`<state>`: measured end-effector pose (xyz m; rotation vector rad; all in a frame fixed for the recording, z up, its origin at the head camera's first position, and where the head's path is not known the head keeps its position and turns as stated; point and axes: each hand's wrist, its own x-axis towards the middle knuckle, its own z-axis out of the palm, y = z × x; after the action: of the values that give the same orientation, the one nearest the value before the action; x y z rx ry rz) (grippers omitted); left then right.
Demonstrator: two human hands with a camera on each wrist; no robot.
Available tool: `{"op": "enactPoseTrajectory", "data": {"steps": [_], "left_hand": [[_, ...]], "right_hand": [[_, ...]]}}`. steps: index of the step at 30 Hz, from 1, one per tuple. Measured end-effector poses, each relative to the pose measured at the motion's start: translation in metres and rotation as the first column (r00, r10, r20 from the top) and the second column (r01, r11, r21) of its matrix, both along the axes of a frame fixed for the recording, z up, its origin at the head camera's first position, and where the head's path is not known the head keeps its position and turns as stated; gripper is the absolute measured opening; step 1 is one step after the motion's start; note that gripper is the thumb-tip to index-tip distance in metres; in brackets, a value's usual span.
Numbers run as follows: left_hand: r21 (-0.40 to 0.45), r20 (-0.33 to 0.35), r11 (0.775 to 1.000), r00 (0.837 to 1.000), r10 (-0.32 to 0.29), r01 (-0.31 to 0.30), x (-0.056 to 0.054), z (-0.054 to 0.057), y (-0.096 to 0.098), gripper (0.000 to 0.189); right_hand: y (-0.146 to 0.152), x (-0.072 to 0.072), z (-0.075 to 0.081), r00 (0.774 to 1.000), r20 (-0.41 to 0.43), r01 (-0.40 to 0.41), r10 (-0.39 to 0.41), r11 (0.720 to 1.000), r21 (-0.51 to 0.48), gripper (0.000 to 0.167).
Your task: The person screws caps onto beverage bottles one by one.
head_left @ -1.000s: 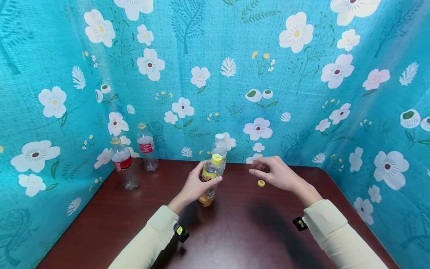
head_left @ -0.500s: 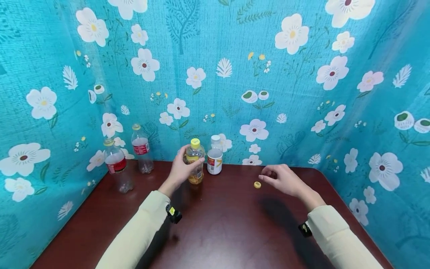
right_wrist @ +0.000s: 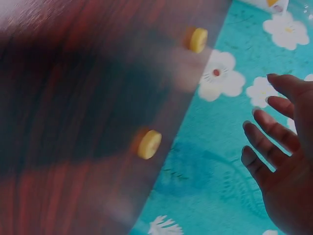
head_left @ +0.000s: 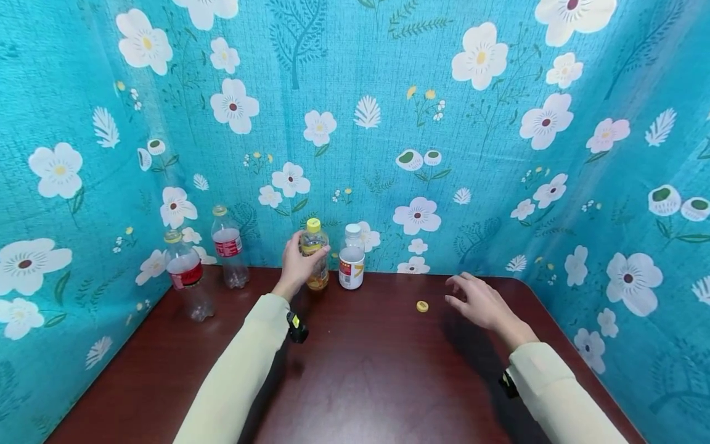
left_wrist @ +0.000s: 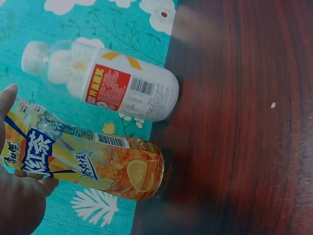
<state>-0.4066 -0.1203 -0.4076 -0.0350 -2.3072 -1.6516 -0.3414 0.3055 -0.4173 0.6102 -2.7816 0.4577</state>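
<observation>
Pinching yellow-capped bottle (head_left: 318, 272) mid-frame in left grip (head_left: 296, 265), with right grip (head_left: 484, 302) spread right of centre; could topple white-capped bottle (head_left: 351, 269) by swinging sideways.

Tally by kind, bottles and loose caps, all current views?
Red-label bottles: 2
Yellow-capped bottle: 1
White-capped bottle: 1
Loose yellow caps: 2 (both show in the right wrist view)
Total: 6

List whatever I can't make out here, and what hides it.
Left wrist view: the top of the iced tea bottle, cut off by the left edge.
Head view: part of that bottle's label, covered by the left hand.
Right wrist view: any print on the lower yellow cap, blurred.
</observation>
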Motion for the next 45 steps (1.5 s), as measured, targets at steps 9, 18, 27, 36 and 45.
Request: {"op": "enactPoseTrajectory", "data": {"steps": [9,18,27,36,45], "left_hand": [[0.023,0.01,0.999,1.0,0.025,-0.026,-0.011,-0.006,-0.008,0.081],[-0.036,0.023,0.998,0.999,0.043,-0.042,-0.019,-0.006,-0.01,0.084],[-0.174,-0.032,0.984,0.999,0.032,-0.037,-0.008,0.005,-0.025,0.092],[-0.263,-0.249,0.93,0.949,0.193,-0.258,0.013,0.031,-0.058,0.086],[-0.243,-0.337,0.846,0.859,0.385,-0.474,0.024,0.029,-0.098,0.099]], "right_hand": [[0.016,-0.002,-0.018,0.998,0.037,0.052,-0.053,0.999,0.008,0.029],[0.026,-0.005,-0.027,0.981,0.074,0.175,-0.179,0.983,0.058,0.051],[0.035,-0.006,-0.039,0.953,0.168,0.242,-0.254,0.966,0.086,0.069],[0.05,-0.008,-0.05,0.946,0.204,0.237,-0.251,0.967,0.092,0.069],[0.051,-0.01,-0.062,0.964,0.205,0.162,-0.169,0.986,0.047,0.054]]}}
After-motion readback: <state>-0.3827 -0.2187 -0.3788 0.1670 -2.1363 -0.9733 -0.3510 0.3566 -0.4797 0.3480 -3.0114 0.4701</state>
